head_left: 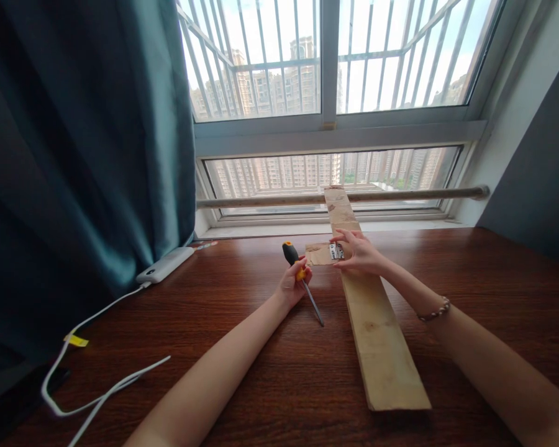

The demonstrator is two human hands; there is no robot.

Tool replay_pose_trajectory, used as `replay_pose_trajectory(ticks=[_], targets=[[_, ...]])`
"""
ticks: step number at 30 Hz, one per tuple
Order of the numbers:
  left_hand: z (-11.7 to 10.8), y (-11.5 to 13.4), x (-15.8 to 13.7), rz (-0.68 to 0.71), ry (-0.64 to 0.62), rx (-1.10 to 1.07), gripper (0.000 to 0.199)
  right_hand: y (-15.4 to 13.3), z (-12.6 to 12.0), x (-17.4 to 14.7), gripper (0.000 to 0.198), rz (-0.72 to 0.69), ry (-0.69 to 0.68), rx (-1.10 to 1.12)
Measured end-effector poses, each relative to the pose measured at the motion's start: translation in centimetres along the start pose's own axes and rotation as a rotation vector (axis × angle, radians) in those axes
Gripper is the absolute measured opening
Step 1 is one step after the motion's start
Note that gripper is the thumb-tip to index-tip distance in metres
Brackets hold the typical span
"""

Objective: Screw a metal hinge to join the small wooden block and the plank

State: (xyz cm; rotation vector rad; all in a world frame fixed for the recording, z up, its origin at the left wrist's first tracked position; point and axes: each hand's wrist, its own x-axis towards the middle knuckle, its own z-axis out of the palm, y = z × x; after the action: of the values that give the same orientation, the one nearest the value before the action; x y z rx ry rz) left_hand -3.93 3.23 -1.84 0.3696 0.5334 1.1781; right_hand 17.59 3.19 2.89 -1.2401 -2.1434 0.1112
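My left hand (294, 282) is closed around the yellow-and-black handle of a screwdriver (287, 251). Its metal shaft slants down and to the right, with the tip clear of the boards. My right hand (361, 251) rests over a long wooden board (377, 335), thumb and fingers spread. Between them sits a small silver metal piece with dark spots, which looks like a hinge (336, 250). It lies where a short wooden piece (317, 254) meets the long board's left edge. My palm hides part of the long board and perhaps the right end of the metal piece.
The long board's far end reaches a horizontal rail (270, 202) before the window. On the brown wooden table (242, 285), a white power bank (166, 265) with a white cable (97, 308) lies at the left, beside a dark blue curtain (97, 136).
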Motion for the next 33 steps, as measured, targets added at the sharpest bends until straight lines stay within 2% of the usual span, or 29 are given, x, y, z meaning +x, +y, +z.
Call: replay_pose_trajectory(ticks=[4,10,17,21,24,29,33], targets=[[-0.1,0.0,0.1,0.008,0.004,0.014,0.016,0.0,0.1,0.0,0.077,0.007,0.017,-0.015],[0.0,-0.1,0.0,0.012,0.003,0.025,0.017,-0.2,0.2,0.3,0.086,0.023,-0.047,-0.072],[0.1,-0.1,-0.2,0.031,-0.013,0.018,0.016,-0.4,0.1,0.3,0.068,0.036,-0.045,-0.108],[0.2,-0.2,-0.4,0.044,-0.018,0.014,0.013,-0.2,0.1,0.3,0.068,0.044,-0.043,-0.082],[0.2,-0.3,-0.5,0.075,0.036,0.062,0.012,-0.2,0.0,0.3,0.068,0.046,-0.041,-0.063],[0.8,1.0,-0.9,0.233,0.088,0.08,0.009,-0.3,-0.2,0.3,0.065,0.039,-0.036,-0.036],[3.7,4.4,-2.2,0.476,-0.008,0.073,0.012,-0.2,0.0,0.4,0.065,0.029,-0.015,-0.029]])
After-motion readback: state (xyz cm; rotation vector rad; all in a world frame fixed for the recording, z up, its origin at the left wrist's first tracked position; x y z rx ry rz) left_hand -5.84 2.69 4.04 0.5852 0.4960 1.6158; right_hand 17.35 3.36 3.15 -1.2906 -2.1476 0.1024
